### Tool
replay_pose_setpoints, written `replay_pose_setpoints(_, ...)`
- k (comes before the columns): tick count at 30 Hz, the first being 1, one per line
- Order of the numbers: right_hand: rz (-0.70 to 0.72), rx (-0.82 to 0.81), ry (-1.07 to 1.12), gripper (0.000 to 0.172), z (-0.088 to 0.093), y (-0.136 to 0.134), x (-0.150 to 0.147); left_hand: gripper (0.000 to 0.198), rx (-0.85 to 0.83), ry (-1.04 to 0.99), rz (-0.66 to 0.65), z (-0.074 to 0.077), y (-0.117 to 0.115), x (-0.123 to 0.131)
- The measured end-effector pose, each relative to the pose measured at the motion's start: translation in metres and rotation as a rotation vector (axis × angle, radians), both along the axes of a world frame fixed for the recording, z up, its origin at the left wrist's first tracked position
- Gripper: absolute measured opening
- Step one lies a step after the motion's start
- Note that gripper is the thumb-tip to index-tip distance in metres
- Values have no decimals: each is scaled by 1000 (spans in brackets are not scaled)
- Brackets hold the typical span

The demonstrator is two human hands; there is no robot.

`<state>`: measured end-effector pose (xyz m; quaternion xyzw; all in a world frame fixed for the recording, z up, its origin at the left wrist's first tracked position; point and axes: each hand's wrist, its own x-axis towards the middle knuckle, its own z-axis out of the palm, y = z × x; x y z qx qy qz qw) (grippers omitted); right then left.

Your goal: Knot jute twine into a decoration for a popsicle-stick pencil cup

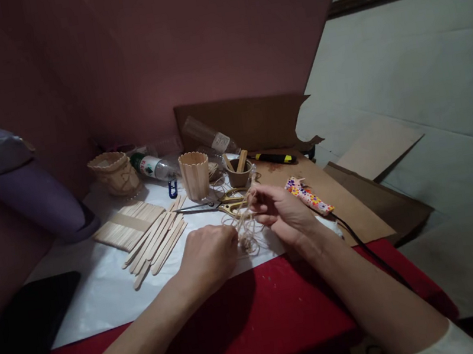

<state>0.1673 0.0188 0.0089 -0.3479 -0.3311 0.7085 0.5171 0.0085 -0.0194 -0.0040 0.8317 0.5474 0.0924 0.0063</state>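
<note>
My right hand is closed in a pinch on tan jute twine, with a knot of strands between thumb and fingers. Loose twine hangs below it in a tangle over the white sheet. My left hand is curled shut just left of this tangle; its fingertips are turned away, so whatever it grips is hidden. Behind the twine lie gold-handled scissors, blades pointing left. A small cup of upright wooden craft sticks stands beyond the scissors.
Loose craft sticks and a bundled stack lie left. Behind stand a decorated stick pot, plastic bottles and a small tub. A yellow-black cutter and a flower-patterned corded tool rest on cardboard at right.
</note>
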Motion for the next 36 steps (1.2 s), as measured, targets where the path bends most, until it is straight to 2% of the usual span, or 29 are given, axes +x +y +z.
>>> replay_pose_setpoints(5,-154,27,72,13,2,7,8,29,0,38,31,-3,4,-3)
replay_pose_setpoints(9,-175,83,-24,17,1,6,6,29,12,24,-17,-4,3,-4)
replay_pose_setpoints(13,-266,216,-157,21,1,5,2,26,26,-34,-127,-1,0,-2)
replay_pose_setpoints(17,-316,261,-188,21,1,7,4,33,143,-21,-112,4,-3,0)
replay_pose_setpoints(19,-305,245,-175,21,0,9,6,34,241,4,-124,7,-4,0)
replay_pose_setpoints(21,-294,227,-175,21,-1,11,7,31,320,7,-193,9,-5,1)
replay_pose_setpoints(25,-279,221,-194,24,-2,12,6,27,418,-84,-455,13,-8,5)
replay_pose_setpoints(27,-236,226,-184,25,-3,11,5,27,417,-154,-589,14,-9,6)
replay_pose_setpoints(29,-181,227,-173,27,-4,11,5,27,386,-192,-665,14,-9,6)
replay_pose_setpoints(32,-131,215,-194,27,-5,11,5,26,341,-164,-690,9,-7,4)
replay_pose_setpoints(36,-79,189,-212,26,-3,9,6,26,271,-35,-627,1,-6,2)
